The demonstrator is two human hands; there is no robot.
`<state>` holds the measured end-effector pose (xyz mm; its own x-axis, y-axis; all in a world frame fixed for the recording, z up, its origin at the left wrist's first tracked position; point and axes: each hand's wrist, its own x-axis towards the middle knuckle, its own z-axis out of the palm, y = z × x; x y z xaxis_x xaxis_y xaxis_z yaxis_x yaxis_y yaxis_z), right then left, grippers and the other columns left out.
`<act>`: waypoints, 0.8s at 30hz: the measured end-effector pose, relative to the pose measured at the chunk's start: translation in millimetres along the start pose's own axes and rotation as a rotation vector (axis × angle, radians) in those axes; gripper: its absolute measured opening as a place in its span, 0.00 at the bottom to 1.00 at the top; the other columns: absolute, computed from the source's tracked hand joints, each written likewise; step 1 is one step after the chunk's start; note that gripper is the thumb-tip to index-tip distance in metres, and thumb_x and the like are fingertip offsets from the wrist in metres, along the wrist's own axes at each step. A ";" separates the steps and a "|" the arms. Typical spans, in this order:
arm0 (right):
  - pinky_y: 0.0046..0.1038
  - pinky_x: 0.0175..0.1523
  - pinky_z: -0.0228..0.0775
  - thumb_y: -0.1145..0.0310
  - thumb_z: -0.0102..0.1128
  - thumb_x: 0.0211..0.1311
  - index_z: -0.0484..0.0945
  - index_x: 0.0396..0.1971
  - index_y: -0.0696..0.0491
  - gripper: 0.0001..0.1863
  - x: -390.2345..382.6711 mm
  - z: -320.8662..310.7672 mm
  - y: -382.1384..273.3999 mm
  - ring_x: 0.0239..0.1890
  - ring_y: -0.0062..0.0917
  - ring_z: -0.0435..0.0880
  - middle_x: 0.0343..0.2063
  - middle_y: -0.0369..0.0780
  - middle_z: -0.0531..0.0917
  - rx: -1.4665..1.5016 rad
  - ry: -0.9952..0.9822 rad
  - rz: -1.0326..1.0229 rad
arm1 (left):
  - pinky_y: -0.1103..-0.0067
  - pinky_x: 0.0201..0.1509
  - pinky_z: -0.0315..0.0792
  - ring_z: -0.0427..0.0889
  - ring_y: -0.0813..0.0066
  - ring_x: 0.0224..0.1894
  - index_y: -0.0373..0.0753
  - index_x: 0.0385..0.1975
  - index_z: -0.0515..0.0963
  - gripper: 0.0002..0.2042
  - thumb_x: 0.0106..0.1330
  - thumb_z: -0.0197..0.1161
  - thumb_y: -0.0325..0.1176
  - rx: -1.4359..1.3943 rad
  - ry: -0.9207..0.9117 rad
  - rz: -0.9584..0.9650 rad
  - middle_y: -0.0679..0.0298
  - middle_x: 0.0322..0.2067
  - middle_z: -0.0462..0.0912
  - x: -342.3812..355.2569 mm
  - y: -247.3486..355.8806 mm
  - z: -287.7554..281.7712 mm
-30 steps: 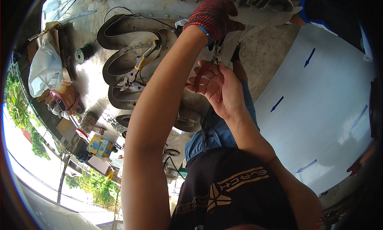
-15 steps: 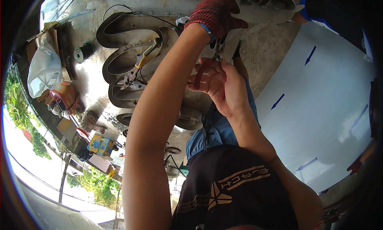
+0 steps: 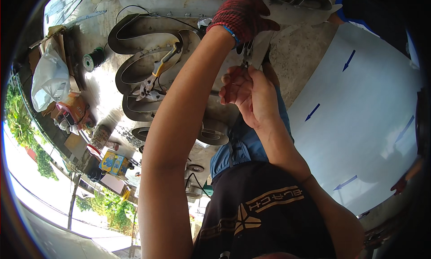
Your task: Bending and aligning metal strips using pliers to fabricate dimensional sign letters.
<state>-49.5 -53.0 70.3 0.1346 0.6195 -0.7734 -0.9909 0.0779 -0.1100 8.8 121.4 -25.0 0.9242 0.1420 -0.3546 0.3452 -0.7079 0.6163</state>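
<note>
My left hand (image 3: 244, 20), in a red and black knitted glove, is curled at the top centre over a bent metal strip (image 3: 258, 52). Its fingertips are mostly hidden, so I cannot make out exactly what they grip. Just below it, my bare right hand (image 3: 249, 92) is closed around the red handles of pliers (image 3: 229, 92). The pliers' small dark jaws (image 3: 245, 64) point up at the metal under the glove.
Curved sheet-metal shapes (image 3: 123, 77) lie on the worktable to the left, with yellow-handled snips (image 3: 159, 68) on them. A green wire spool (image 3: 93, 59) and a plastic bag (image 3: 51, 79) are farther left. A white sheet with blue arrows (image 3: 350, 119) lies right. Another person's arm (image 3: 336, 17) shows top right.
The fingers of my right hand have closed tighter, drawing the pliers' red handles together. My left hand has hardly moved.
</note>
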 end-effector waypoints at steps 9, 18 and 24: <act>0.44 0.51 0.79 0.52 0.34 0.82 0.74 0.55 0.62 0.28 5.4 -17.2 0.3 0.42 0.39 0.85 0.46 0.48 0.82 0.048 -0.050 0.080 | 0.68 0.59 0.77 0.85 0.57 0.52 0.47 0.50 0.86 0.26 0.60 0.67 0.60 -0.048 0.077 0.020 0.58 0.49 0.87 -1.9 -11.9 0.8; 0.40 0.44 0.78 0.52 0.34 0.82 0.75 0.47 0.58 0.26 21.7 -31.8 8.2 0.38 0.36 0.84 0.38 0.45 0.81 0.034 -0.126 -0.013 | 0.69 0.61 0.76 0.81 0.64 0.60 0.55 0.54 0.84 0.20 0.74 0.53 0.56 0.130 -0.127 0.055 0.66 0.57 0.83 -7.2 20.6 -36.4; 0.37 0.41 0.77 0.52 0.35 0.82 0.76 0.46 0.57 0.25 20.8 -39.6 3.0 0.35 0.34 0.84 0.36 0.44 0.81 -0.058 -0.131 -0.016 | 0.70 0.55 0.78 0.85 0.62 0.51 0.55 0.48 0.86 0.15 0.72 0.56 0.51 0.140 -0.023 0.186 0.65 0.51 0.85 0.1 -0.2 -13.0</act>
<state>-49.4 -70.8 29.1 0.1446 0.7154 -0.6836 -0.9860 0.0459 -0.1606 11.0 130.6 -16.0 0.9653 -0.0146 -0.2607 0.1417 -0.8094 0.5699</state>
